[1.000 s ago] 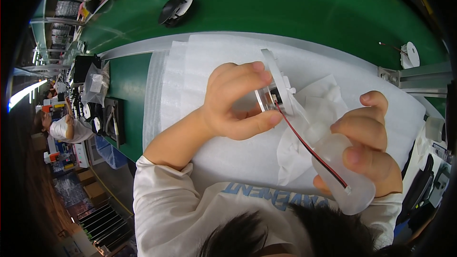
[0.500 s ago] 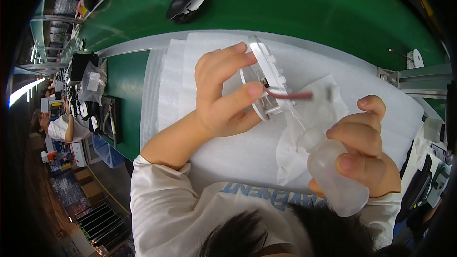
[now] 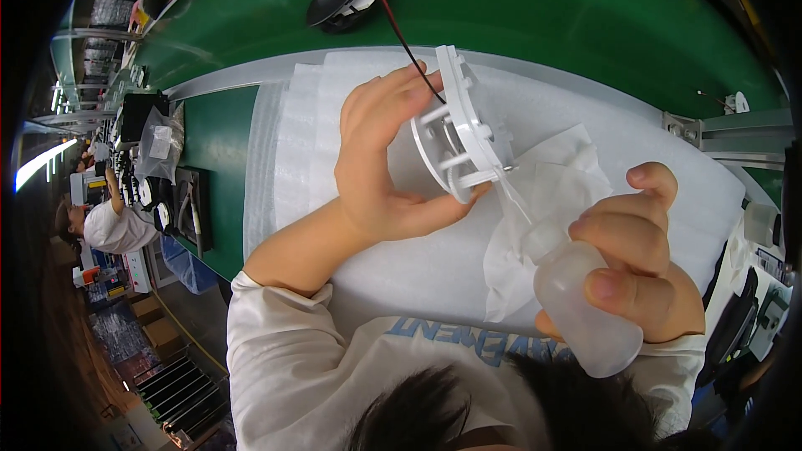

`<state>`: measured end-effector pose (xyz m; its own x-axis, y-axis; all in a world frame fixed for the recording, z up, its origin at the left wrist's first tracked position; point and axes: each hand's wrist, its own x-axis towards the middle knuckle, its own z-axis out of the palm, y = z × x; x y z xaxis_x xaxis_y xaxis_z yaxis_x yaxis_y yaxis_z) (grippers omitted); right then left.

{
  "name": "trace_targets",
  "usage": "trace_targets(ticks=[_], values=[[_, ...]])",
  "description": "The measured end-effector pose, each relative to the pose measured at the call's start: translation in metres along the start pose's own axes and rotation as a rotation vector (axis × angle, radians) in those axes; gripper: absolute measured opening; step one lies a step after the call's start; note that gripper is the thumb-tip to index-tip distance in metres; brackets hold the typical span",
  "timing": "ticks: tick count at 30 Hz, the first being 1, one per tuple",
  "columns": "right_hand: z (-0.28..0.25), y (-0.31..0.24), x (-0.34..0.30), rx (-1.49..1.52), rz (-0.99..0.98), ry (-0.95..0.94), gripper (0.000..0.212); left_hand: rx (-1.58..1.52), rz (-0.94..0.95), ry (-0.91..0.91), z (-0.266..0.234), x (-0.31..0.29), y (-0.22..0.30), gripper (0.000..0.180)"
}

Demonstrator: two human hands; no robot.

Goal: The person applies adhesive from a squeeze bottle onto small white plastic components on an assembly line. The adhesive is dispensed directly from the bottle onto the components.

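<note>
My left hand [image 3: 368, 163] is closed around the edge of a white plastic assembly [image 3: 469, 121], two plates joined by short posts. A red-and-black wire pair [image 3: 391, 17] runs from it up past the top edge of the view. My right hand [image 3: 639, 259] grips a translucent squeeze bottle [image 3: 576, 305], tilted with its thin needle tip pointing up-left. The tip reaches the lower end of the assembly; whether it touches I cannot tell. A crumpled white wipe [image 3: 564, 167] lies beneath, partly behind the bottle's nozzle.
White foam sheets [image 3: 317, 117] cover the work surface. Beyond a metal rail lies a green conveyor belt [image 3: 535, 17] carrying a black round part [image 3: 342, 0] and a small white part [image 3: 737, 103]. To the left, a clear plastic bag [image 3: 161, 146] and a black tray [image 3: 194, 209] stand near a co-worker [image 3: 117, 221].
The assembly has turned in my left hand, so its wires swing from the right side to the upper left. On the belt, the black and white parts have shifted right. The bottle has barely moved.
</note>
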<state>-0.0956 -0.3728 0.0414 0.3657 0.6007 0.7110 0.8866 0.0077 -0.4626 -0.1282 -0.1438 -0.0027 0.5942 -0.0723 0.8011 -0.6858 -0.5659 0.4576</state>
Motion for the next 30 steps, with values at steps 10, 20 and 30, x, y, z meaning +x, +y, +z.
trace_targets(ticks=[10,20,30], values=[[0.003,0.006,-0.003,0.006,-0.069,0.029,0.045,-0.24,-0.409,-0.077,-0.002,-0.002,0.014,0.081],[0.007,0.008,-0.002,-0.029,-0.075,0.032,0.042,-0.502,-0.7,-0.073,-0.004,0.002,0.023,0.077],[0.008,0.011,-0.001,-0.043,-0.09,0.049,0.042,-0.9,-0.985,0.044,-0.009,0.007,0.028,0.082]])
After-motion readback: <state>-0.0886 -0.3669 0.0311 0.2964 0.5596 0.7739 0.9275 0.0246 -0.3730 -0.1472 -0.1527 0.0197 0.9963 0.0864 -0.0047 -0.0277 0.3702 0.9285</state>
